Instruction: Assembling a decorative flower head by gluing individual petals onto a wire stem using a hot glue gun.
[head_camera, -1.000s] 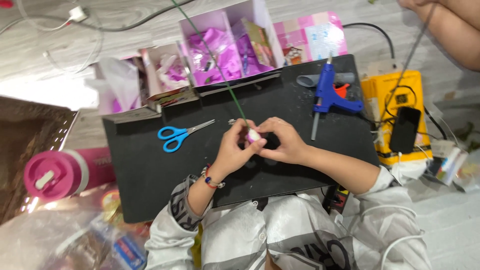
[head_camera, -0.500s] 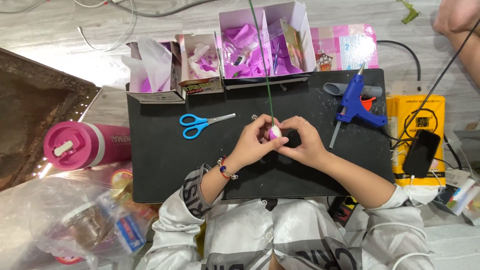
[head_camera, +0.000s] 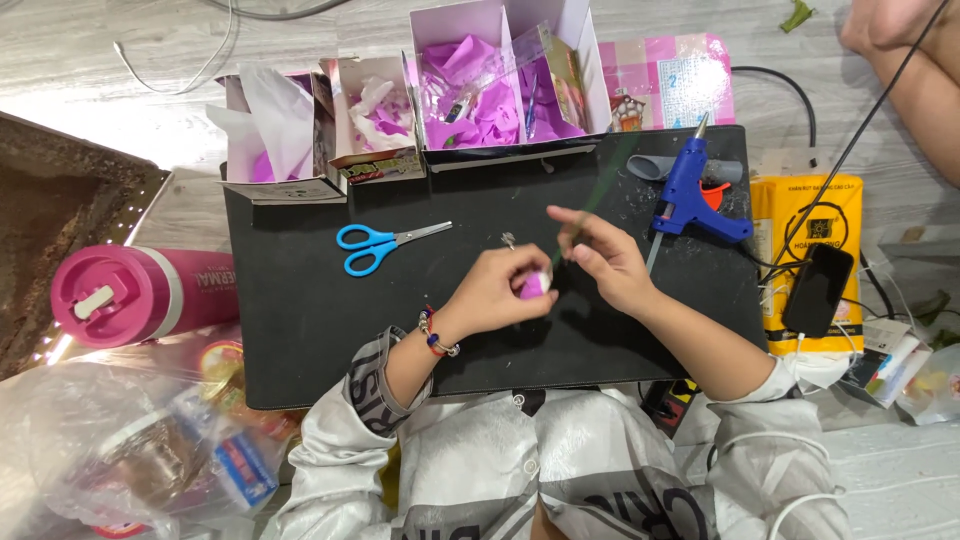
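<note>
Over the middle of a black mat (head_camera: 300, 310), my left hand (head_camera: 497, 292) is closed around a small pink and white bud (head_camera: 537, 284). My right hand (head_camera: 603, 260) pinches a thin green stem (head_camera: 594, 200) that rises from the bud and slants up to the right, blurred. The two hands touch at the bud. A beaded bracelet (head_camera: 437, 336) circles my left wrist.
Blue-handled scissors (head_camera: 375, 245) lie left of the hands and a blue glue gun (head_camera: 692, 192) rests at the mat's right. Open boxes of purple petals (head_camera: 480, 85) line the far edge. A pink bottle (head_camera: 135, 293) lies left, a phone (head_camera: 817, 290) on a yellow pack right. Another person's leg (head_camera: 915, 70) is top right.
The green stem has tilted from pointing up and left to slanting right. My right hand's fingers have opened out along it while the left hand keeps hold of the bud.
</note>
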